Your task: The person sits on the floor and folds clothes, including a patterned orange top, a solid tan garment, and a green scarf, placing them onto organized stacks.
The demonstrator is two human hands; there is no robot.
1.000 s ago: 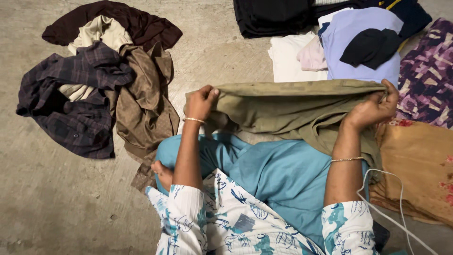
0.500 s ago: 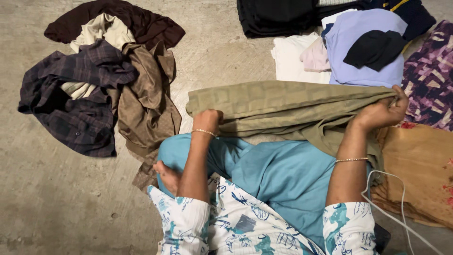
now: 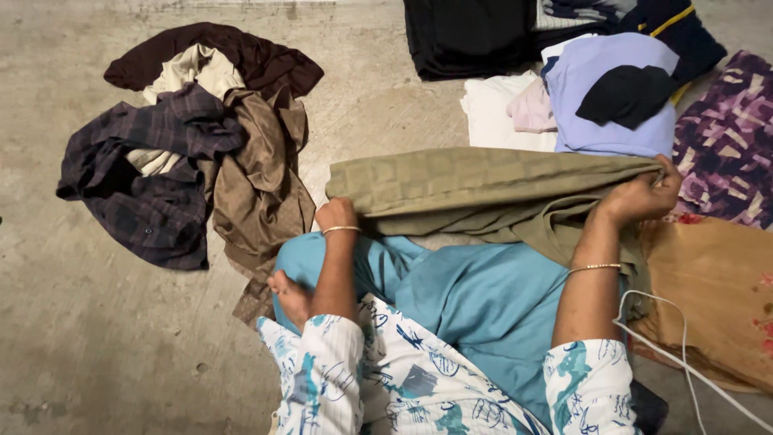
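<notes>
With the olive cloth (image 3: 491, 189) stretched across my lap at mid-frame, its long axis runs left-right, and both hands sit at its two ends. Left hand (image 3: 336, 215) is closed on the near-left edge, just under the folded corner; right hand (image 3: 642, 197) is clamped on the far right end where the fabric bunches. Hands well apart, one per end, so neither is nearer: the cloth spans between them, slightly beyond my teal-clad knees (image 3: 467, 290). Fold line lies along the upper edge, loose layers hang toward my lap under the right hand. Versus a second ago: left hand was raised, pinching the top-left corner; now it has dropped below the fold and the top layer lies flatter, showing its woven check. Right hand has barely moved. Around it: unsorted heap (image 3: 193, 153) of dark plaid, brown and cream garments at upper left on the concrete floor (image 3: 97, 346); folded stacks at upper right, lilac piece (image 3: 620, 105) with black on top, white one (image 3: 499, 113) beside it; purple print (image 3: 725, 137) far right; orange-brown cloth (image 3: 708, 290) touching the olive one's right end; white cable (image 3: 684, 362) lower right.
</notes>
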